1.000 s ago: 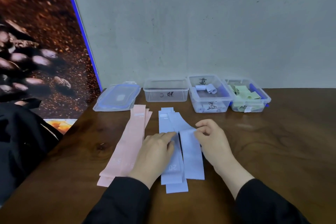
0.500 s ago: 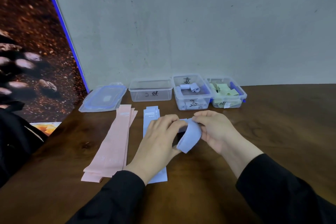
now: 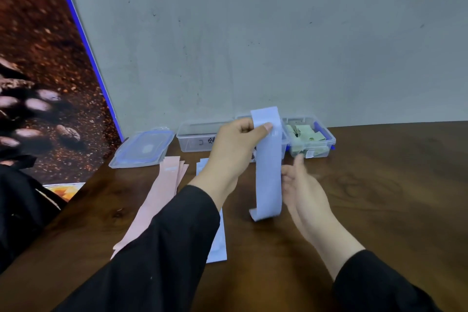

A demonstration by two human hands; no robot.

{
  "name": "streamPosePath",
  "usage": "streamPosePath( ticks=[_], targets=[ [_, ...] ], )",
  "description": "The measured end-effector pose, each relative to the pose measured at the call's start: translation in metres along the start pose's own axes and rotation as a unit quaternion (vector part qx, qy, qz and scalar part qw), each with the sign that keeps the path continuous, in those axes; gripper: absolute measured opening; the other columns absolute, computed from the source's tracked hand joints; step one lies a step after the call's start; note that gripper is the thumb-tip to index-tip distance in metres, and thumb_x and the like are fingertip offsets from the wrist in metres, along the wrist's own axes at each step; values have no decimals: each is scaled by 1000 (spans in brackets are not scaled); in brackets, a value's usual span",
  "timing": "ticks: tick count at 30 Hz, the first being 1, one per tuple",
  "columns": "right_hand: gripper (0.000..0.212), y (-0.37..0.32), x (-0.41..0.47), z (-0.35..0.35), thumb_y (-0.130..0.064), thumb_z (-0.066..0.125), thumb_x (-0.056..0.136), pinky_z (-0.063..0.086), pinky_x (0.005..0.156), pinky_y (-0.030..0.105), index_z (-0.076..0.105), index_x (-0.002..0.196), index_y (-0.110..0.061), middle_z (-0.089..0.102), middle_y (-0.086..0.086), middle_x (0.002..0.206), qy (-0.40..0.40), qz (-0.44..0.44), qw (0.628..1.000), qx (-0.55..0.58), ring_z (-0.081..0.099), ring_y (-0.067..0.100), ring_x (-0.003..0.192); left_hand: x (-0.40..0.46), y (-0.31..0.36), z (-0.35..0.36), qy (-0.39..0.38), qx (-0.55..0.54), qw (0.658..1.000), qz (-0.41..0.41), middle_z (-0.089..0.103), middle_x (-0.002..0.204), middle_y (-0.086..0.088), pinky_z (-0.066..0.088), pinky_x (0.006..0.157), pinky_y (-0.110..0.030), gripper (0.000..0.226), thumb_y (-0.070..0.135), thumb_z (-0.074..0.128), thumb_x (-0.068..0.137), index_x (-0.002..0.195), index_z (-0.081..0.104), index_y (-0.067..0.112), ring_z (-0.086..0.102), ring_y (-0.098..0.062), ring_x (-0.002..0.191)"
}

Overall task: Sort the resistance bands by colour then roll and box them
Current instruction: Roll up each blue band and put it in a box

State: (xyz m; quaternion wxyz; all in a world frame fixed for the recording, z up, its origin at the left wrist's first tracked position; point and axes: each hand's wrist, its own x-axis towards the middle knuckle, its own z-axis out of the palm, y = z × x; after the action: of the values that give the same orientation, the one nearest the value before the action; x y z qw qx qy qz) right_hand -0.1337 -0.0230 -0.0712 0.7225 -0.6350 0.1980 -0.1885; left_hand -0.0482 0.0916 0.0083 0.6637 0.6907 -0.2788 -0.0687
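My left hand (image 3: 234, 145) pinches the top of a light blue band (image 3: 268, 172) and holds it up so it hangs straight down above the table. My right hand (image 3: 302, 191) is blurred, fingers relaxed, just right of the hanging band's lower half. A pile of pink bands (image 3: 157, 195) lies flat on the left. More blue bands (image 3: 217, 248) lie flat, mostly hidden under my left sleeve. Three clear boxes stand at the wall: an empty one (image 3: 195, 138), a middle one (image 3: 285, 143) largely hidden behind the band, and one with green rolls (image 3: 310, 139).
A clear lid with blue rim (image 3: 143, 148) lies left of the boxes. A coffee-bean poster panel (image 3: 45, 88) leans along the table's left side, with a dark bag (image 3: 17, 200) below it. The brown wooden table (image 3: 392, 197) extends to the right.
My left hand has lifted one blue band off the pile, from a curled shape between both hands to hanging full length. My right hand has let go and dropped beside it.
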Motion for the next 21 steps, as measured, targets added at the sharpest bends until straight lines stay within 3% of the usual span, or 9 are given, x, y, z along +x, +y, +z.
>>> streamPosePath(
  ticks=[2,4,6,9,12,14,16,18,21],
  targets=[
    [43,3,-7,-4,-52,48,103,57,87,43,70,106,-16,74,9,100,-45,-45,994,-93,70,27,101,9,11,1,-2,-25,999,-27,50,78,-6,43,58,-24,44,35,65,95,78,50,-3,49,-18,71],
    [21,4,-11,-8,-37,61,100,60,81,34,71,111,-21,76,0,101,-85,-69,988,-110,72,22,99,19,21,2,8,-25,999,-37,48,78,-4,41,65,-27,37,37,65,92,75,50,8,48,-18,72],
    [16,2,-14,-12,-29,68,96,58,71,22,70,112,-25,76,-11,100,-86,-68,989,-99,73,12,95,27,29,0,16,-9,999,-28,43,82,-3,35,71,-37,42,40,64,84,75,46,3,42,-19,76],
    [13,-7,-20,-19,-35,69,95,56,64,17,70,105,-28,74,-19,97,-64,-85,985,-133,72,1,88,41,38,-4,17,-2,1000,-7,46,82,-4,40,71,-39,45,40,65,83,78,49,-2,47,-20,75],
    [11,-16,-21,-29,-37,68,95,57,62,20,71,100,-28,74,-16,91,-55,-67,988,-127,73,5,82,58,32,-3,-3,9,1000,-3,60,80,-9,49,67,-34,30,35,67,92,82,60,7,58,-21,70],
    [16,-12,-16,-33,-42,67,95,60,69,24,71,100,-27,75,-12,90,-59,-49,984,-158,73,10,83,67,17,0,0,128,992,-9,53,76,-9,42,62,-29,38,40,64,95,81,59,5,50,-19,66],
    [24,3,-9,-41,-50,63,95,53,73,17,65,111,-32,70,-16,96,-31,-49,952,-300,67,9,93,67,-10,2,6,286,958,-27,54,82,-6,42,68,-30,37,47,58,96,91,63,11,51,-22,74],
    [52,27,-3,-54,-56,56,96,52,93,25,47,143,-37,62,-14,124,12,-52,899,-435,58,10,117,48,-37,4,-5,400,916,-40,65,111,-3,49,87,-34,42,46,53,99,126,62,16,61,-27,103],
    [55,45,-2,-71,-55,50,99,44,112,33,47,149,-32,53,-12,147,40,-61,876,-477,48,10,135,2,-74,10,-70,488,870,2,66,121,-1,50,94,-37,37,40,50,102,133,61,23,61,-23,111]
  ],
)
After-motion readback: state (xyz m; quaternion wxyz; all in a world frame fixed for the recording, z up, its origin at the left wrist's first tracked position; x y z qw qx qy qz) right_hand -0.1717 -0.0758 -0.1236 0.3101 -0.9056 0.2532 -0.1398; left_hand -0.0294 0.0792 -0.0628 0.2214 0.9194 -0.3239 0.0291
